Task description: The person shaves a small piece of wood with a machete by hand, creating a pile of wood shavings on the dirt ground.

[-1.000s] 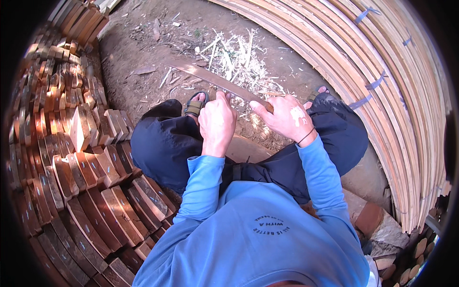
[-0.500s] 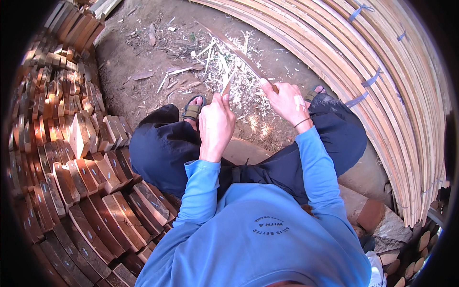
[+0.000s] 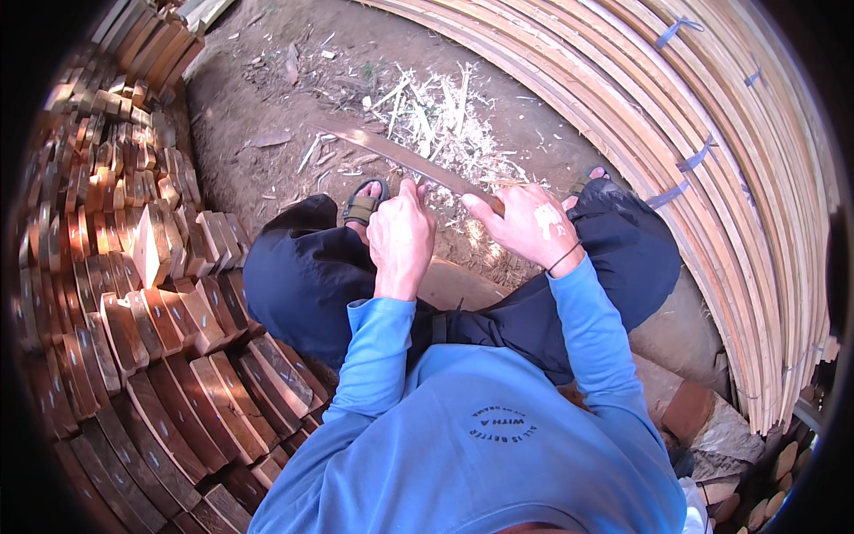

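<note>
Now the long knife point(image 3: 409, 161) lies slantwise just beyond the left hand point(image 3: 402, 240), tip toward the upper left; half a second ago it pointed farther ahead, apart from that hand. Its angle closely matches that of one second ago. Right hand point(image 3: 529, 222): wrapped round the knife's handle. Left hand: fingers curled; the wooden sliver visible there half a second ago cannot be made out, so what it grips cannot be told. Judgement: the blade is back at the left hand's work, suggesting repeated strokes. Pale wood shavings point(image 3: 436, 125) litter the ground beyond.
</note>
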Tool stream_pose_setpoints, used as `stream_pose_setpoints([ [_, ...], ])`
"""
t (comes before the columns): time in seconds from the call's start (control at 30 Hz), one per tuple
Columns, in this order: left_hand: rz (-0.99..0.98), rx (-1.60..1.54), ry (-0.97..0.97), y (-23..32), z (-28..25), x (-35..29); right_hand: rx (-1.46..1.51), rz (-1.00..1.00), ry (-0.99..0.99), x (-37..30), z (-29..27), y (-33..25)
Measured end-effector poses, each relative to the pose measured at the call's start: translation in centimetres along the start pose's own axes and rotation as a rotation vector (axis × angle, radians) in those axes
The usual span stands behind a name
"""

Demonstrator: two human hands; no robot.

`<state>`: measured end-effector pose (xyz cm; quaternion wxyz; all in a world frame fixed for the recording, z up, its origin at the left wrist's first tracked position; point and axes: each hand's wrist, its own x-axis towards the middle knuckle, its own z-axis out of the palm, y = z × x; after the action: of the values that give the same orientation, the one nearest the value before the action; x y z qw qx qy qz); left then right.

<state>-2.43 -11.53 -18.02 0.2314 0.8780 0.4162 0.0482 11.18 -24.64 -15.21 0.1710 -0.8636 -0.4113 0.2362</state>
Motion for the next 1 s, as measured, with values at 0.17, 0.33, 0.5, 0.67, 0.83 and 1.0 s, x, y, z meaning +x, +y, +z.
stream_pose_setpoints([
  [0.17, 0.080, 0.031, 0.035, -0.8, 1.2, -0.1, -0.016, 0.082, -0.050, 1.6, 0.7, -0.3],
  [0.33, 0.078, -0.015, 0.030, -0.3, 0.4, -0.5, 0.037, 0.262, 0.109, 3.7, 1.6, 1.8],
  [0.5, 0.032, -0.064, 0.019, 0.1, -0.5, 0.1, 0.119, 0.114, 0.116, 2.3, 0.6, 1.8],
  [0.67, 0.040, -0.046, 0.039, 0.1, -0.1, 0.2, 0.117, -0.015, -0.047, 0.2, -0.8, -0.2],
  [0.83, 0.065, -0.035, 0.037, -0.2, 0.0, -0.1, 0.031, -0.094, 0.057, 0.6, 0.9, 0.7],
  [1.0, 0.128, 0.006, 0.064, -1.4, 1.1, 0.2, 0.006, 0.049, -0.008, 2.2, 1.5, 0.1],
])
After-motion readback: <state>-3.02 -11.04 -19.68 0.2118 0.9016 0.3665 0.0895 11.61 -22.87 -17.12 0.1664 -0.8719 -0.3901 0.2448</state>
